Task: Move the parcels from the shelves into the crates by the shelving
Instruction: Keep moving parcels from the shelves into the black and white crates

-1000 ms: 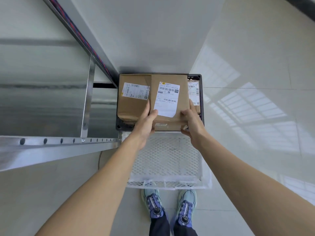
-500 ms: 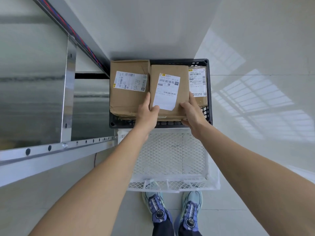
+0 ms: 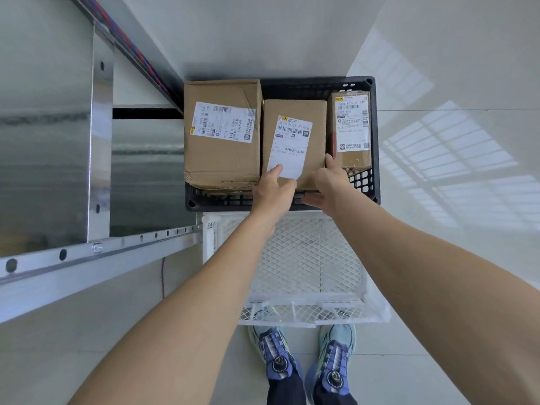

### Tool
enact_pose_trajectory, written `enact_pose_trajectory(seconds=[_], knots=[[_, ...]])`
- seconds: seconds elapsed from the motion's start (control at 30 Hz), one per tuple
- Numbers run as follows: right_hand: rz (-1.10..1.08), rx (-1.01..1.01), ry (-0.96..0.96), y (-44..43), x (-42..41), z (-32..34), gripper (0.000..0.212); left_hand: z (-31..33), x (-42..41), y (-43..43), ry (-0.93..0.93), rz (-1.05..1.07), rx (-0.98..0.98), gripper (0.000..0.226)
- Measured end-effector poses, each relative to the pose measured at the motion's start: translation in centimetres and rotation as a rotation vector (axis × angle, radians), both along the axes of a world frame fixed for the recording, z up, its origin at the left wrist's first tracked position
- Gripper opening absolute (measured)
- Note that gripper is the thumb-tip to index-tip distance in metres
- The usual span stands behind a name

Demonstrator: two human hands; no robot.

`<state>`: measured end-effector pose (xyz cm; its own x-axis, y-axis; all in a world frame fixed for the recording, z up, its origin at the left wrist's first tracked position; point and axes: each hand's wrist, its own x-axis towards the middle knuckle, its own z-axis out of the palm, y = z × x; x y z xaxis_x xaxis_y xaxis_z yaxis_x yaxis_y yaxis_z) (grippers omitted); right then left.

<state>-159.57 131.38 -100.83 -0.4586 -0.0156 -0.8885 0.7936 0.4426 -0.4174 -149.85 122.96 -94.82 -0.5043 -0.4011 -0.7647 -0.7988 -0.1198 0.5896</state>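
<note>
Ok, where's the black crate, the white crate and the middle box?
Black crate (image 3: 377, 141), head view, right rim.
White crate (image 3: 208, 238), head view, left wall.
Middle box (image 3: 293, 112), head view, bare top.

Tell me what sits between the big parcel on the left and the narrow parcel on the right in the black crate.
Head view: the middle parcel, with both hands at its near end.

Both arms bare, no sleeves or watch. Dark trousers (image 3: 287, 390), and pale mint sneakers (image 3: 336, 363) with purple-blue uppers and round dial closures instead of laces.
</note>
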Motion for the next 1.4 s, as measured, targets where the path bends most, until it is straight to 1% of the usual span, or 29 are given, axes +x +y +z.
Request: enact_pose_trajectory(seconds=[0.07, 0.17, 0.2, 0.27, 0.3, 0.37, 0.4, 0.43, 0.5, 0.57, 0.63, 0.7, 0.8, 0.93, 1.03, 1.07, 1.1, 1.13, 1.23, 1.3, 1.4], knots=[[-0.037, -0.005, 0.001, -0.3, -0.1, -0.6, 0.073, 0.1, 0.0, -0.1, 0.014, -0.005, -0.039, 0.057], [-0.107, -0.043, 0.018, -0.6, -0.1, -1.0, 0.066, -0.3, -0.1, -0.3, 0.045, 0.012, -0.039, 0.055], [-0.14, -0.071, 0.022, -0.7, -0.1, -0.7, 0.067, -0.3, -0.2, -0.4, 0.06, 0.019, -0.028, 0.052], [-0.171, -0.122, 0.032, -1.0, 0.2, 0.6, 0.067, -0.4, -0.3, -0.6, 0.099, 0.063, 0.014, 0.038], [-0.177, -0.148, 0.029, -1.1, 0.1, 0.8, 0.062, -0.4, -0.4, -0.7, 0.118, 0.087, 0.033, 0.035], [-0.172, -0.199, 0.007, -1.1, 0.1, 1.3, 0.049, -0.2, -0.3, -0.9, 0.14, 0.103, 0.056, 0.04], [-0.153, -0.225, -0.001, -1.1, 0.1, 1.6, 0.049, 0.0, -0.2, -1.0, 0.145, 0.101, 0.064, 0.046], [-0.141, -0.247, -0.001, -1.0, 0.2, 1.9, 0.057, 0.2, 0.0, -1.1, 0.147, 0.098, 0.071, 0.051], [-0.122, -0.254, 0.002, -0.6, 0.6, 2.9, 0.08, 0.8, 0.6, -1.2, 0.139, 0.094, 0.074, 0.055], [-0.098, -0.258, 0.005, -0.3, 1.0, 4.6, 0.083, 2.0, 1.2, -1.2, 0.124, 0.085, 0.07, 0.056], [-0.033, -0.256, 0.022, -0.3, 2.0, 7.0, 0.075, 3.8, 2.0, -1.2, 0.114, 0.064, 0.06, 0.056], [0.115, -0.179, 0.078, -0.4, 3.1, 10.4, 0.058, 5.9, 2.8, -1.4, 0.114, 0.001, 0.026, 0.054], [0.388, -0.049, 0.216, -0.7, 4.1, 16.1, 0.054, 10.4, 3.5, -2.2, 0.102, -0.145, -0.121, 0.052], [0.761, 0.094, 0.486, -2.0, 3.7, 24.5, 0.053, 18.2, 3.5, -4.2, 0.064, -0.372, -0.332, 0.055], [0.978, 0.156, 0.706, -2.6, 2.8, 31.1, 0.045, 24.4, 3.0, -5.9, 0.027, -0.483, -0.49, 0.061], [1.034, 0.18, 0.753, -2.7, 2.4, 33.5, 0.044, 26.8, 2.8, -6.3, 0.024, -0.511, -0.538, 0.061], [1.089, 0.211, 0.812, -2.6, 2.2, 35.7, 0.043, 29.0, 2.8, -6.5, 0.02, -0.544, -0.596, 0.06], [1.141, 0.249, 0.87, -2.2, 2.3, 39.5, 0.044, 33.0, 3.1, -6.4, 0.03, -0.565, -0.666, 0.06], [1.249, 0.344, 0.943, -1.9, 1.9, 45.4, 0.056, 39.4, 3.0, -6.5, -0.017, -0.599, -0.798, 0.058], [1.265, 0.361, 1.037, -1.0, 2.2, 51.1, 0.06, 45.6, 3.9, -5.6, -0.045, -0.594, -0.864, 0.061], [1.276, 0.354, 1.176, 0.4, 2.7, 59.6, 0.066, 54.7, 5.5, -3.6, -0.033, -0.541, -0.953, 0.063]])
